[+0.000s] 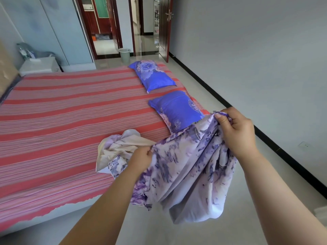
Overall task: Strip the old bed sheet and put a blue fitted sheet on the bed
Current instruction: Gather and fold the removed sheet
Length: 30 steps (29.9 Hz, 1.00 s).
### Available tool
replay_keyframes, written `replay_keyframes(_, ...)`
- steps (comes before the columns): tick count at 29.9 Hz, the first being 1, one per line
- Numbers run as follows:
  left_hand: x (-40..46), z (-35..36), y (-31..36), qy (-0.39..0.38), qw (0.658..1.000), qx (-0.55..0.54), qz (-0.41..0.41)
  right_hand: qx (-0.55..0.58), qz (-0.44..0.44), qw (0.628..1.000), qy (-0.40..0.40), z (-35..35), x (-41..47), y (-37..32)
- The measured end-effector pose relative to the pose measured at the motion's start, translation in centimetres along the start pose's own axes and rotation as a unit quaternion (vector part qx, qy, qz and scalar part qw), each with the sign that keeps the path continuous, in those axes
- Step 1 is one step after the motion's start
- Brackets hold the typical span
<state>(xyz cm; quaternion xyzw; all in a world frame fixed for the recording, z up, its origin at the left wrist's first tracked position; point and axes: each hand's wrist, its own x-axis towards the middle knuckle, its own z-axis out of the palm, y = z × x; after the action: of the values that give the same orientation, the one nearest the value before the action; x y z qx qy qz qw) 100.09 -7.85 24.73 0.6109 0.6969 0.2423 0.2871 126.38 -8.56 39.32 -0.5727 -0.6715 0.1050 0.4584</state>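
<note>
A: Which hand is leading, and where is the sheet lying from it?

B: The right hand [237, 131] is pinching a gathered edge of the purple floral sheet [187, 165], raised and out over the floor beside the bed. The left hand [141, 156] is gripping a bunch lower down, just over the bed's side edge. The cloth is stretching between them, its long axis slanting up from left hand to right.

A: And the rest of it?

B: A pale crumpled tail [116, 149] is resting on the red striped cover [53, 121], beyond the left hand; the bulk is hanging below both hands toward the floor.

A: What is nearby?

B: The nearer blue pillow [175, 108] is lying just behind the cloth, a second pillow [152, 75] further along. Open floor [265, 183] is lying to the right, so pulling that way looks unobstructed.
</note>
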Motion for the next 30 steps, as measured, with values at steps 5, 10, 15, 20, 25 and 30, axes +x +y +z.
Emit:
replay_keyframes(5,0.0,-10.3,2.0,0.263,0.96,-0.038,0.084,-0.147,0.099,0.976,-0.123,-0.5,2.4,4.2)
replay_keyframes(10,-1.3,-16.5,5.7,0.059,0.991,-0.002,0.12,-0.115,0.16,0.97,-0.144,2.0,0.6,7.2)
replay_keyframes(15,-1.8,-18.1,3.0,-0.108,0.991,-0.05,0.058,-0.036,0.166,0.977,-0.132,1.9,-0.2,7.4)
replay_keyframes(20,-1.4,-18.2,1.2,-0.071,0.983,-0.168,0.021,0.088,0.166,0.97,-0.151,0.9,0.9,5.8)
replay_keyframes(25,-0.8,-18.4,1.7,0.019,0.982,-0.177,0.067,0.193,0.18,0.949,-0.175,-0.1,1.7,3.9)
replay_keyframes(30,0.4,-18.4,1.0,-0.105,0.993,0.019,0.052,0.29,0.177,0.919,-0.201,-1.5,1.9,2.2)
